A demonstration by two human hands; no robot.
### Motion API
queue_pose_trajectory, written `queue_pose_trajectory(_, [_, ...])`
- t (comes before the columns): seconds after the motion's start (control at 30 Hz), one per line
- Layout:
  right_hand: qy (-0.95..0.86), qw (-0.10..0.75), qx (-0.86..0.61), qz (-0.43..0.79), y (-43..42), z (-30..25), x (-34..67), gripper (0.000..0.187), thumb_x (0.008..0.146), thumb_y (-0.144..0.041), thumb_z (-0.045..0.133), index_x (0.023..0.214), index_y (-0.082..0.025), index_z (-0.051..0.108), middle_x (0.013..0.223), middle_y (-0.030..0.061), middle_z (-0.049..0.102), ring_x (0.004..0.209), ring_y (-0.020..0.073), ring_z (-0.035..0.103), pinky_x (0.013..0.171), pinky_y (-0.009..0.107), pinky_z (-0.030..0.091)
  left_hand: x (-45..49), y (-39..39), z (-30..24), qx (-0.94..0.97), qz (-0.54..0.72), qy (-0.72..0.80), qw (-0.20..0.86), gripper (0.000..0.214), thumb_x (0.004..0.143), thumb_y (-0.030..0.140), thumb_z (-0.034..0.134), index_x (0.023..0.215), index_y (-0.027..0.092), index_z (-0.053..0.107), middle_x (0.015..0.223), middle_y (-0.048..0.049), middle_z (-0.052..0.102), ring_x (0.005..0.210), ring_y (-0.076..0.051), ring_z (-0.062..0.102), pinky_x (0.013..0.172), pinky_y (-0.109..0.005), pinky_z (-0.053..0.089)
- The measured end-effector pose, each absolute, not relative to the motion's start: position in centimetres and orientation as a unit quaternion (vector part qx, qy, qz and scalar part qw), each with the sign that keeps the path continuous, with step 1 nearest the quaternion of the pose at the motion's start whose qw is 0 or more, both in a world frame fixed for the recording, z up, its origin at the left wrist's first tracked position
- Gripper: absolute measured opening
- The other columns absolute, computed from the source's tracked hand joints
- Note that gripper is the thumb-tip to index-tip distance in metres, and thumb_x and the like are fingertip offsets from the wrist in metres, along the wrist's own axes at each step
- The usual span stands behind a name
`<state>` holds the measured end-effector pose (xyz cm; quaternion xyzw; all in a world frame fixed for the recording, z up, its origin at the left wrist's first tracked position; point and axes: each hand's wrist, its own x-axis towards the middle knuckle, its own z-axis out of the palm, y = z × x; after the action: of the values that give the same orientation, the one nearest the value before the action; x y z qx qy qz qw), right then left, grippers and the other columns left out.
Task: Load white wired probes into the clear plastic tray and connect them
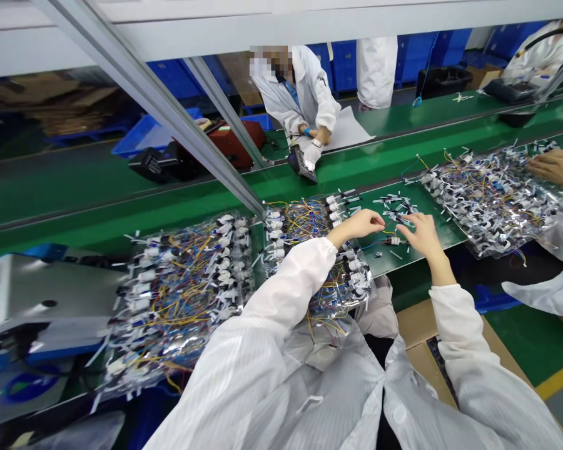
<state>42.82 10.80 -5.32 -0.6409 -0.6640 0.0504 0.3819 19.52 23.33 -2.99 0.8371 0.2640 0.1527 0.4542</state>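
My left hand (pixel 362 224) is over the green work surface, with fingers bent together at the tips. Thin wires run just below those fingertips, but whether they are gripped is too small to tell. Facing it, my right hand (pixel 422 235) has its thumb and forefinger apart, with no object visible between them. Between and just below both hands lies a small white-and-black part with wires (pixel 393 240). Beyond the fingers is a loose pile of small black-and-white pieces (pixel 396 206). Under my left forearm, a batch of wired parts on clear plastic (pixel 309 215) is partly hidden.
Another wired batch (pixel 187 281) lies at left, beside a grey metal machine (pixel 65 300). At right, a co-worker's hands (pixel 558 167) rest over a further batch (pixel 492 194). A metal post (pixel 169 106) slants across the left. Opposite, a person in white (pixel 304 94) holds a dark device (pixel 303 165).
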Motion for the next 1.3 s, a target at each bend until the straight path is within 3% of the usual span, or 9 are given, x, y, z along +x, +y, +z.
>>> queue_pose_trajectory(0.1, [-0.719,0.323,-0.602,0.126,11.9,-5.9,42.3,0.024,0.094,-0.042,0.068,0.107,-0.025,0.078,0.109,0.0086,0.075,0.104,0.0286,0.064,0.102,0.047,0.045,19.4,22.7,-2.6,0.842,0.168,0.255,0.445,0.023,0.083,0.025,0.076,0.104,0.014,0.079,0.096,-0.0086,0.08,0.085,-0.019,0.071,0.081,-0.03,0.055])
queue_pose_trajectory(0.2, [-0.715,0.318,-0.601,0.162,12.0,-6.2,42.4,0.019,0.094,-0.04,0.065,0.091,-0.025,0.078,0.096,0.0065,0.076,0.094,0.0269,0.063,0.093,0.044,0.048,19.1,21.8,-1.9,0.844,0.183,0.26,0.432,0.02,0.084,0.022,0.075,0.101,0.014,0.079,0.097,-0.0083,0.079,0.086,-0.018,0.071,0.081,-0.03,0.055])
queue_pose_trajectory(0.33, [-0.668,0.429,-0.588,0.154,10.8,-3.9,42.5,0.017,0.092,-0.04,0.067,0.089,-0.026,0.076,0.092,0.0052,0.075,0.094,0.0261,0.063,0.092,0.044,0.049,19.1,20.2,0.8,0.823,0.236,0.263,0.446,0.016,0.088,0.025,0.073,0.098,0.014,0.078,0.093,-0.008,0.079,0.085,-0.019,0.071,0.081,-0.031,0.056])
queue_pose_trajectory(0.53, [-0.576,0.576,-0.571,0.1,10.1,4.6,41.9,0.007,0.086,-0.03,0.079,0.086,-0.026,0.073,0.094,0.003,0.072,0.106,0.0249,0.061,0.109,0.047,0.047,20.0,19.6,8.3,0.751,0.406,0.195,0.483,0.017,0.09,0.027,0.075,0.1,0.014,0.072,0.097,-0.0064,0.076,0.089,-0.018,0.074,0.086,-0.034,0.06])
queue_pose_trajectory(0.73, [-0.42,0.723,-0.501,0.22,11.6,9.6,41.6,0.019,0.082,-0.024,0.086,0.087,-0.023,0.068,0.08,-0.0007,0.066,0.08,0.0182,0.067,0.083,0.037,0.06,19.8,21.3,11.8,0.692,0.494,0.18,0.495,0.032,0.095,0.045,0.072,0.11,0.018,0.064,0.097,-0.0023,0.072,0.093,-0.015,0.074,0.091,-0.035,0.063])
queue_pose_trajectory(0.9, [-0.471,0.709,-0.483,0.205,12.3,11.1,41.3,0.02,0.083,-0.025,0.086,0.087,-0.023,0.066,0.072,-0.0026,0.063,0.067,0.0145,0.066,0.067,0.031,0.059,19.1,21.7,11.8,0.668,0.527,0.183,0.492,0.033,0.096,0.046,0.071,0.113,0.019,0.062,0.1,-0.0028,0.071,0.096,-0.015,0.073,0.09,-0.034,0.064])
queue_pose_trajectory(1.3, [-0.624,0.612,-0.475,0.097,13.3,13.4,38.8,0.022,0.094,-0.043,0.075,0.09,-0.023,0.065,0.07,-0.0019,0.064,0.062,0.0156,0.066,0.061,0.031,0.057,19.2,22.3,12.7,0.67,0.538,0.203,0.47,0.025,0.087,0.033,0.081,0.101,0.016,0.068,0.09,-0.003,0.073,0.084,-0.015,0.074,0.083,-0.03,0.062])
